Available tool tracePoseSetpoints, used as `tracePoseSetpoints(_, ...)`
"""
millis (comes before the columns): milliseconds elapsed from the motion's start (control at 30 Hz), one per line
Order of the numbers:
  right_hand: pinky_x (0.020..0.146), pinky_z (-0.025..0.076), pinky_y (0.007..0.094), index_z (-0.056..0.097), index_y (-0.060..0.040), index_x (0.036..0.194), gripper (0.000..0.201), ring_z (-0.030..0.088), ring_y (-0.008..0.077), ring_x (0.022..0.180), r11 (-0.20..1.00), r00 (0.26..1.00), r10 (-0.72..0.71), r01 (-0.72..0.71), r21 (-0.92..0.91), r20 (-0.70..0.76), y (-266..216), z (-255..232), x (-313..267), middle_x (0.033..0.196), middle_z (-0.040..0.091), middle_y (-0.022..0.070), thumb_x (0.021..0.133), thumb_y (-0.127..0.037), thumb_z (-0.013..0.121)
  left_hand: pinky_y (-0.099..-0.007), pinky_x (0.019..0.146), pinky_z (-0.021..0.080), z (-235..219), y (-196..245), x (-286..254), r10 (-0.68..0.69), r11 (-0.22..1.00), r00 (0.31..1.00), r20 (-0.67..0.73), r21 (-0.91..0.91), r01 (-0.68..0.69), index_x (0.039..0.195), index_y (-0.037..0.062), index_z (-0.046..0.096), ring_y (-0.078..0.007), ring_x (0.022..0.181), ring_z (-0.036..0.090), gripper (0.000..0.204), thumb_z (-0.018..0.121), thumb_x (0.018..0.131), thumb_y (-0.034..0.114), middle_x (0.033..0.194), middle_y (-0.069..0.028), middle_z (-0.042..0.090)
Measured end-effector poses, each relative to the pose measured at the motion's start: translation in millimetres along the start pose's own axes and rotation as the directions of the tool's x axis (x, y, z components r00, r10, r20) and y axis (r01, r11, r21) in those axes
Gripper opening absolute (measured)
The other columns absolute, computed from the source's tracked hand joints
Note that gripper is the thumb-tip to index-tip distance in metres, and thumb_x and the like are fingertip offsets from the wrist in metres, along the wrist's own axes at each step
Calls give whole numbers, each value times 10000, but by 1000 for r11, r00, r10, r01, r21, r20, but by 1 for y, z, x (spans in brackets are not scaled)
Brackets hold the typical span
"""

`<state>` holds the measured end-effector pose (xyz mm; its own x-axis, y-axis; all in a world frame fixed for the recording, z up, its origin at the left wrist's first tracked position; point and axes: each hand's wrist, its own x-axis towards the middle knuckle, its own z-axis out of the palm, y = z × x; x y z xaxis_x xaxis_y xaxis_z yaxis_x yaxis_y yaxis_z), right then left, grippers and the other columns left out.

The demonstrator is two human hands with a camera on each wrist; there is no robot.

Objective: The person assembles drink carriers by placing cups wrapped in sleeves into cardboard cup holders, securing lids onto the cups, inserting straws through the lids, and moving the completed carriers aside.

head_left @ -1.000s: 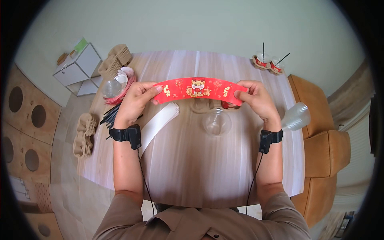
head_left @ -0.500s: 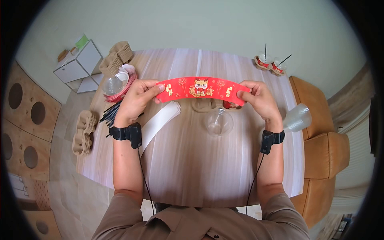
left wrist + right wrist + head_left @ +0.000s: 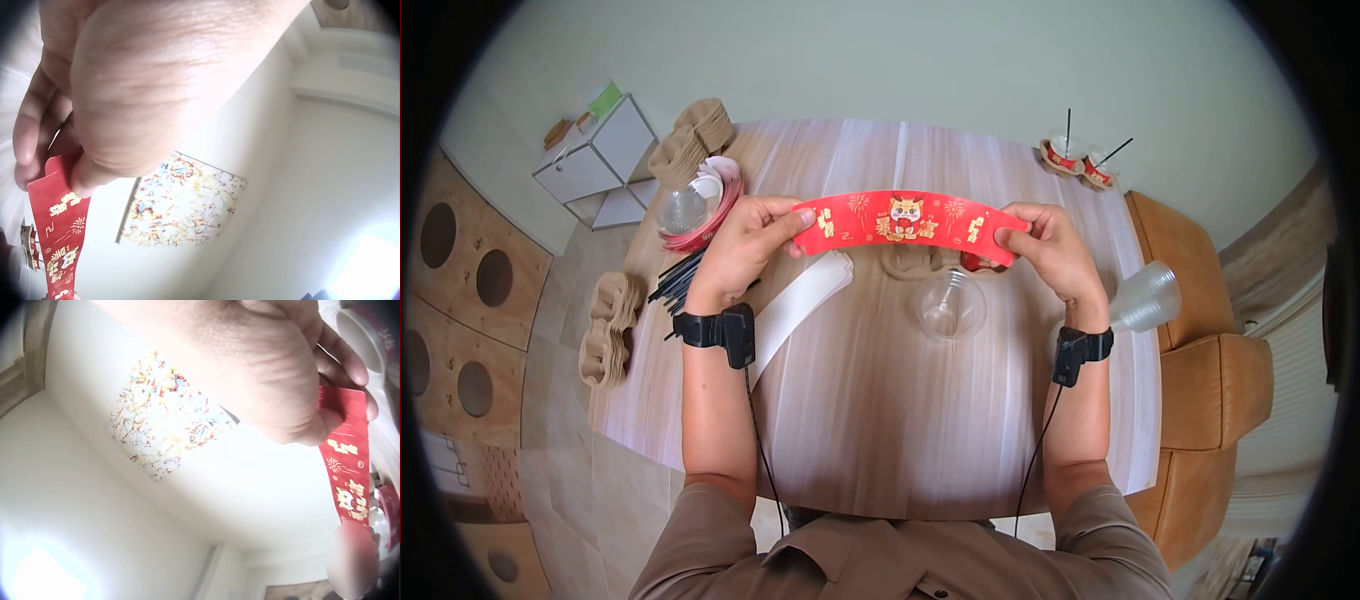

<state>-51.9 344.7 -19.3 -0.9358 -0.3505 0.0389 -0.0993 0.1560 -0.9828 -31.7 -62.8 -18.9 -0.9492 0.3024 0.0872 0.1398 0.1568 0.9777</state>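
A flat, curved red paper cup sleeve point(image 3: 870, 228) with a cartoon animal and gold characters is stretched between both hands above the table. My left hand point(image 3: 745, 245) pinches its left end, thumb on the printed face. At the other end my right hand point(image 3: 1055, 255) pinches it the same way. Each wrist view shows one end of the sleeve point(image 3: 59, 219) between thumb and fingers. Below the sleeve, a clear plastic cup point(image 3: 952, 310) stands on the table. Just behind the cup is a cardboard cup carrier point(image 3: 908, 264), partly hidden by the sleeve.
White curved strips point(image 3: 795, 315) lie beside the left forearm, near black straws point(image 3: 675, 285). Carrier stacks point(image 3: 608, 330) and red-edged sleeves point(image 3: 725, 205) sit at the left. Stacked clear cups point(image 3: 1145, 298) lie at the right. Two cups with straws stand in a carrier point(image 3: 1060, 166) at the far right.
Both hands keep their pinch on the cup sleeve, which has shifted slightly right in the head view. The surroundings have shifted slightly too.
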Motion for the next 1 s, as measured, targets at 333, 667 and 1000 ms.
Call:
tracePoseSetpoints(333,797,640,304,788,53,1132,171,775,118,858,1000,1000,3,-3,-1,14,1,1,1,981,809,59,1075,-49,663,-278,827,532,2,1,-1,-3,1000,1000,-31,11,3,1147,-30,837,-73,827,636,326,697,1147,264,935,-2,766)
tracePoseSetpoints(667,771,589,281,802,34,1106,157,735,84,833,1000,1000,-14,14,-20,6,6,-1,3,947,803,33,1068,-56,679,-269,829,541,-2,0,0,-10,1000,1000,-6,22,10,1157,-32,841,-67,830,649,316,723,1131,260,957,-4,778)
tracePoseSetpoints(1000,767,587,274,806,42,1112,156,749,86,819,1000,1000,-11,11,-15,10,3,2,2,940,809,39,1068,-43,684,-264,823,542,-3,0,-1,-12,1000,1000,-7,10,12,1174,-29,846,-60,832,648,323,730,1131,269,960,-4,782)
